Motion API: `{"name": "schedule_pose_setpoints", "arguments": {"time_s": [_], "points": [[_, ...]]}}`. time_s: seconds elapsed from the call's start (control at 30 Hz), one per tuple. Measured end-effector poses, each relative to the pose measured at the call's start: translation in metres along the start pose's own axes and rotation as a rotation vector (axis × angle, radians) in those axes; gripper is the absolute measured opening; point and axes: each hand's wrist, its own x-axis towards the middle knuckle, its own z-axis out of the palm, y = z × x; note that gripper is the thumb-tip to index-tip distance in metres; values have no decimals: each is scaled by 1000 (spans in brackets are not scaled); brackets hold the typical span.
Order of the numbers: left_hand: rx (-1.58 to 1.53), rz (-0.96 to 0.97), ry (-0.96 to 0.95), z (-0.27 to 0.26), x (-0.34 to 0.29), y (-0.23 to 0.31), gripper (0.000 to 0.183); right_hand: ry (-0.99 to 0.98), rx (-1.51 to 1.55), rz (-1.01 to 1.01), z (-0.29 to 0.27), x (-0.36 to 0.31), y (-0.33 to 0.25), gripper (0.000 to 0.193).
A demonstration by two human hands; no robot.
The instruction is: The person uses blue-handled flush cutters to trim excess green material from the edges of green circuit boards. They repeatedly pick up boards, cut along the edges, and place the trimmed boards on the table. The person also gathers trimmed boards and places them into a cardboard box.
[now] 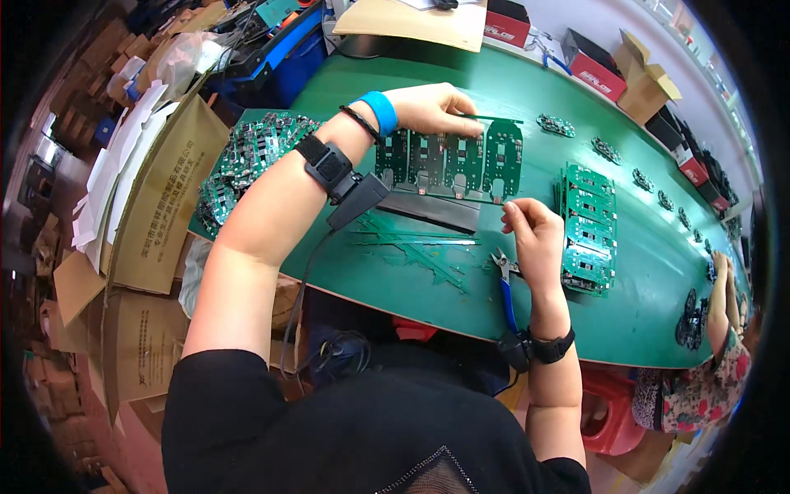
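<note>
Head view: left hand, centre top of frame, pinched shut on upper edge of green circuit board panel lying flat on green table. Right hand, centre right, curled closed around blue-handled cutters, thumb and forefinger pinched at panel's lower right corner. Risked cracked board or nicked finger, likely from twisting panel against cutters. Stacked boards just right, loose boards upper left.

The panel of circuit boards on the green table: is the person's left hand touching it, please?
Touching. The head view shows the left hand lying on the top edge of the panel of circuit boards, fingers pressed along its upper strip with no gap between them.
</note>
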Motion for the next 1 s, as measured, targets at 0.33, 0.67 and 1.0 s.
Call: {"name": "schedule_pose_setpoints", "arguments": {"time_s": [0.33, 0.67, 1.0], "points": [[-200, -159, 68, 30, 2, -26, 37, -70, 288, -144, 0, -30, 0, 7], [-126, -133, 93, -2, -9, -26, 37, 160, -741, -739, -6, -21, -30, 52], [-194, -209, -31, -10, -53, 19, 44, -38, -597, -727, 23, 35, -66, 16]]}}
